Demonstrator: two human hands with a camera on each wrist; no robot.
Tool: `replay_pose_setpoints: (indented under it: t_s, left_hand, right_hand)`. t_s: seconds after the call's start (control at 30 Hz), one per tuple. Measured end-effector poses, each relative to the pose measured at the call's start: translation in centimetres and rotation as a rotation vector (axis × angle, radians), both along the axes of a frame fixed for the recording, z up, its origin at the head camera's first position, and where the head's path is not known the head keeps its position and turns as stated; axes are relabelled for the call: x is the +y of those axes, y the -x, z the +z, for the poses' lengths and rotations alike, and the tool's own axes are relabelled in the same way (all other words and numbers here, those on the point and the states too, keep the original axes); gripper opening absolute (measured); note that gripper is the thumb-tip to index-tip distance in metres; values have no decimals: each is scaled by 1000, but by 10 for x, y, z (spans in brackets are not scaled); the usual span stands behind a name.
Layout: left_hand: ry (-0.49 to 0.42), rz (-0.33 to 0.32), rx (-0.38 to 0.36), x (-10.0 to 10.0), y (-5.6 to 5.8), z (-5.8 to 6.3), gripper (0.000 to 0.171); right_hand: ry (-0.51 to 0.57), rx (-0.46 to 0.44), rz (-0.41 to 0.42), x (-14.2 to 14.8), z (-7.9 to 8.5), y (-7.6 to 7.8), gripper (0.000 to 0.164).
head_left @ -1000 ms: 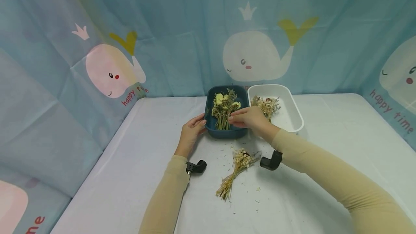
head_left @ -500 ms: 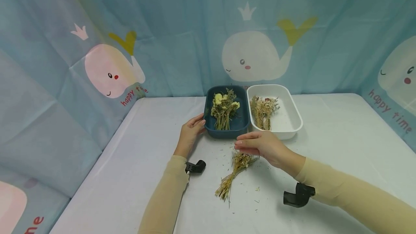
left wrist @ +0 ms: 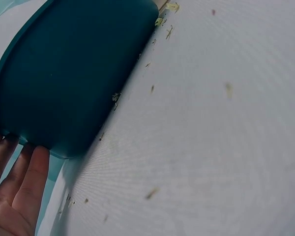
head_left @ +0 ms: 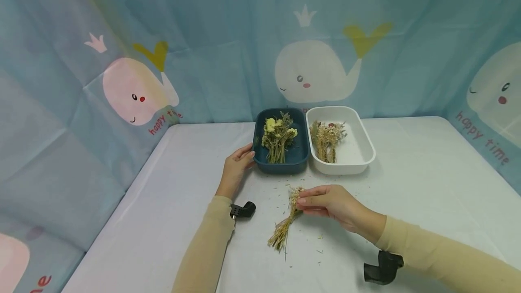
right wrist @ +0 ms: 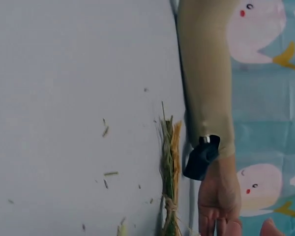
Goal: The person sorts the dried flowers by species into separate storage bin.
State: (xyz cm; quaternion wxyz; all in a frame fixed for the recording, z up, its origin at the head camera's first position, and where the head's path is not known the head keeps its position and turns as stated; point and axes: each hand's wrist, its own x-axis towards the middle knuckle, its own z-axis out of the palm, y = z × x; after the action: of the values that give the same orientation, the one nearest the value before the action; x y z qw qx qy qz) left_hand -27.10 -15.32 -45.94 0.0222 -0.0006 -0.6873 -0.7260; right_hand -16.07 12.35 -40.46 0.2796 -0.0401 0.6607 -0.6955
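Observation:
My left hand (head_left: 236, 166) rests its fingers against the left side of the dark blue tray (head_left: 281, 169); the left wrist view shows fairly straight fingers (left wrist: 33, 169) at its rim. In front of the trays, a tied bunch of dried flowers (head_left: 285, 226) lies on the table, stems toward me. My right hand (head_left: 335, 205) is at its pale flower heads, fingertips right beside them and the hand covering their right part. I cannot tell whether the fingers pinch them. In the right wrist view, the stems (right wrist: 169, 162) show beside the right fingertips (right wrist: 232, 229) at the bottom edge.
Yellow dried flowers (head_left: 278, 137) lie inside the blue tray. Against its right side stands a white tray (head_left: 360, 146) holding bunches of pale dried flowers (head_left: 325, 137). Plant crumbs dot the white tablecloth (head_left: 175, 220), and a whale-print curtain (head_left: 228, 71) hangs behind.
My right hand has left the yellow flowers in the blue tray, moving down and toward me to the bunch on the table. The left hand stays against the tray.

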Motion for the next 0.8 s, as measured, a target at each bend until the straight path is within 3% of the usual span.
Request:
replay_pose_setpoints:
  t_s: [0.8]
  left_hand:
    - [14,12,1,0,0,-1,43]
  right_hand:
    - [50,-167,76,-7,-41,-18,29]
